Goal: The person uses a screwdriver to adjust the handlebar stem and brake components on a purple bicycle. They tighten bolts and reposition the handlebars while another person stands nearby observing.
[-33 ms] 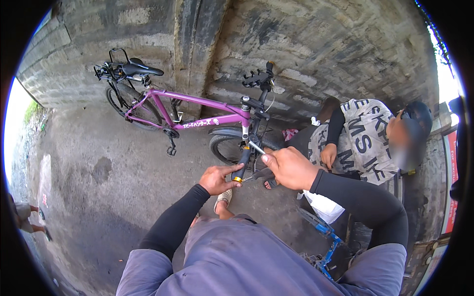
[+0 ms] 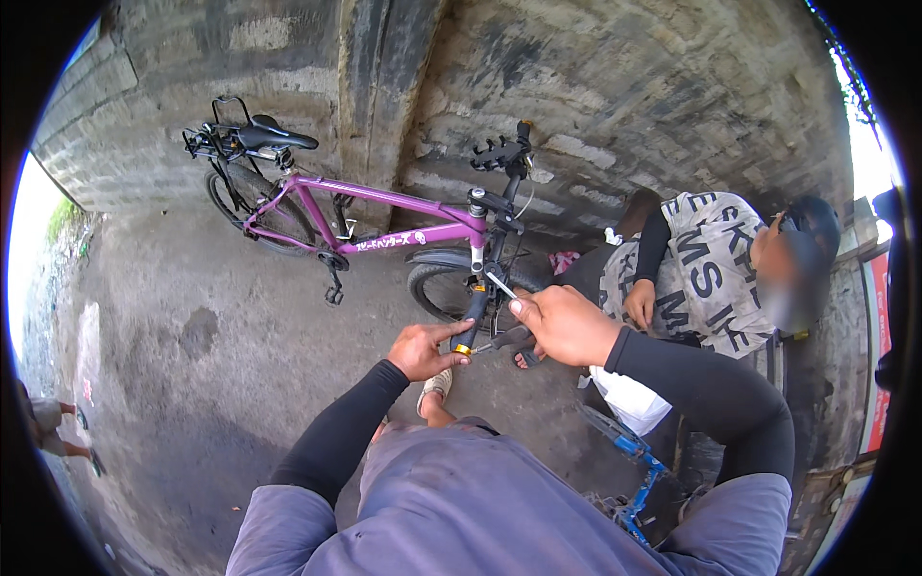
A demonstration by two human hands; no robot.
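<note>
A purple bicycle stands along the wall, its handlebar reaching toward me. My left hand holds the outer end of the black handlebar grip, thumb and fingers around the gold end ring. Its inner end bears another gold ring. My right hand is closed on a slim silver wrench-like tool. The tool's tip is near the inner gold ring; whether they touch I cannot tell. Beside the grip is the brake lever, partly hidden by my right hand.
A person in a printed shirt and dark cap sits close on the right by the wall. A blue bicycle and a white bag are at lower right. Far left, a passer-by's legs show on the pavement.
The tool in my right hand has tilted very slightly. At the far left, the passer-by's feet have shifted a little. My left hand stays in place.
</note>
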